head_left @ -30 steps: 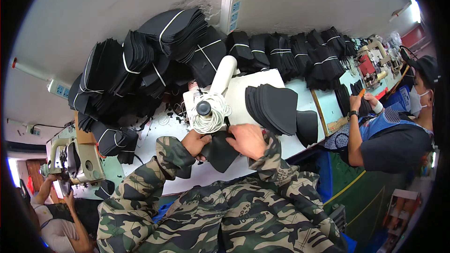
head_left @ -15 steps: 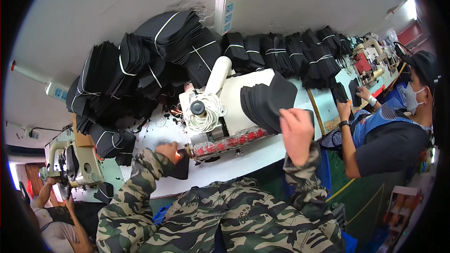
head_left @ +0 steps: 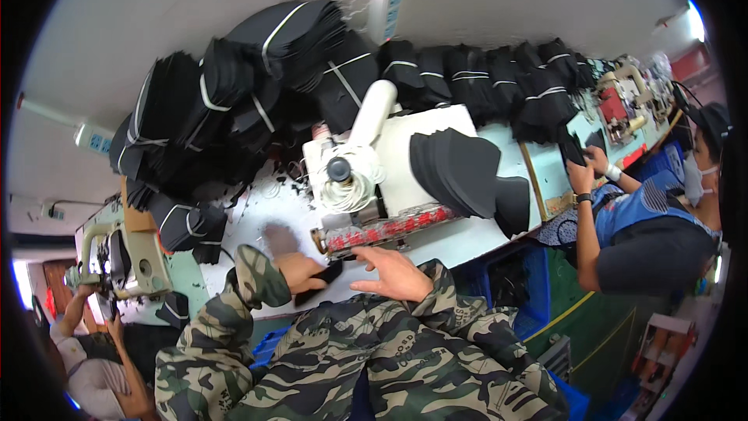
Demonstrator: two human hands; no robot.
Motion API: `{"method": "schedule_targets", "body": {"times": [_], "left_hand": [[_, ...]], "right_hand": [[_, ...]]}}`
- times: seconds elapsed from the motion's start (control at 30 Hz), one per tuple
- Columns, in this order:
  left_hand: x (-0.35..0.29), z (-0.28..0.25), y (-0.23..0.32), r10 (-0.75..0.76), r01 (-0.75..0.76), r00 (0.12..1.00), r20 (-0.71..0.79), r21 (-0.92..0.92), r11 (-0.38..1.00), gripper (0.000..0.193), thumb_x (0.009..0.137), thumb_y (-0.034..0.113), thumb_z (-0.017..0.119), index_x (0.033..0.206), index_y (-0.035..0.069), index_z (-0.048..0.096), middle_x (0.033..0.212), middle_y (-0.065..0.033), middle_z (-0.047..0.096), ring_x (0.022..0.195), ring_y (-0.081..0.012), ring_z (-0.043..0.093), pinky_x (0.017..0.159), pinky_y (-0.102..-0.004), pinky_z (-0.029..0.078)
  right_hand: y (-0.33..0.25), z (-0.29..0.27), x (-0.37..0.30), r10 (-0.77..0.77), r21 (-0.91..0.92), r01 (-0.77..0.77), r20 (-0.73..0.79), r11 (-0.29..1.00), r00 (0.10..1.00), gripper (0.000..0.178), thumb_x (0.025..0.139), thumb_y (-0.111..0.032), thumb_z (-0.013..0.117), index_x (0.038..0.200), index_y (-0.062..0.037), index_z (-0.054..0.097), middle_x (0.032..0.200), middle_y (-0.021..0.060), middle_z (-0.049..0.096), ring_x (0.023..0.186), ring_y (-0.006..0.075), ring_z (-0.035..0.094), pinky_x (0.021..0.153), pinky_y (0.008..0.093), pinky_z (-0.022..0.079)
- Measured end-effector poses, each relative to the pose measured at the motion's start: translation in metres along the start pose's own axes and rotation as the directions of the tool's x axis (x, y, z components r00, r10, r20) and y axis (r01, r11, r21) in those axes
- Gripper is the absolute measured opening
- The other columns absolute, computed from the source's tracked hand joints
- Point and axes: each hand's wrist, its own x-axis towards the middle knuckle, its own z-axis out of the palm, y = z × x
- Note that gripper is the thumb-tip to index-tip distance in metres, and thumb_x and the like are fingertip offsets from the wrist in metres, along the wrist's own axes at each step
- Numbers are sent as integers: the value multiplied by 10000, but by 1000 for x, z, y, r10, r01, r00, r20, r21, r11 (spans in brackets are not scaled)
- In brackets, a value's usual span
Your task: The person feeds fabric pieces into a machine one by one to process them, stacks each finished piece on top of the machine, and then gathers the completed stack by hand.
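Observation:
My left hand [head_left: 301, 271] is at the table's front edge, its fingers closed on a flat black piece [head_left: 330, 273], which is partly hidden beneath them. Close to its right, my right hand [head_left: 399, 274] reaches leftward with thumb and fingers apart and nothing between them. Both hands are just in front of the sewing machine [head_left: 366, 148], by its worn red-and-white front bar [head_left: 389, 231]. A coil of white cord [head_left: 343, 191] lies on the machine. Fanned out on its right part is a stack of black curved pieces [head_left: 456, 168], and more black pieces [head_left: 512, 204] lie beside it.
Tied black bundles [head_left: 288, 39] are piled along the wall, below a power strip [head_left: 387, 1]. At right, a co-worker [head_left: 647, 226] handles black pieces near another machine [head_left: 619, 105]. A second person [head_left: 101, 366] works at a machine [head_left: 128, 269] at left. A blue crate [head_left: 530, 284] stands below the table.
My right hand has left the black stack and come left and down, near my left hand. My left hand has shifted slightly right and nearer with the black piece. The view has shifted slightly.

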Motion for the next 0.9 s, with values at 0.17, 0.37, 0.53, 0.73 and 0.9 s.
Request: {"method": "schedule_targets", "body": {"times": [0.17,0.37,0.53,0.73,0.9], "left_hand": [[25,-22,9,-123,24,987,-106,-650,759,293,881,264,554,929,-18,615,708,-124,617,625,-207,575,613,-349,448],[29,-15,-17,-200,14,967,-156,-756,655,277,918,212,516,996,-35,613,742,-17,613,642,-75,504,613,-255,428],[24,-29,-8,-235,52,963,-131,-766,641,290,911,233,520,963,-34,622,710,-36,613,624,-98,515,607,-280,428],[29,-29,-18,-218,104,973,-76,-698,709,322,901,268,529,886,-40,622,659,-52,594,593,-111,505,587,-299,420],[27,-34,-16,-251,167,968,-19,-697,697,299,902,243,536,933,-43,619,688,-32,602,603,-88,509,592,-274,426]], "right_hand": [[1,-2,21,315,484,-268,-17,833,949,152,820,-114,629,837,34,601,655,92,601,521,135,577,492,276,456],[0,-19,33,131,-44,-138,-139,989,982,152,798,-183,625,819,-33,639,701,132,630,623,305,612,579,376,478],[-8,-44,34,136,-41,-150,-241,988,961,152,789,-187,629,815,-39,646,736,129,641,678,325,616,617,389,476],[-9,-50,33,101,-75,-126,-278,989,955,141,789,-126,632,833,7,643,706,142,645,619,269,632,578,325,475],[-7,-50,36,79,-85,-106,-276,991,958,150,791,-129,634,832,15,641,702,144,644,620,272,633,578,327,475]]}}
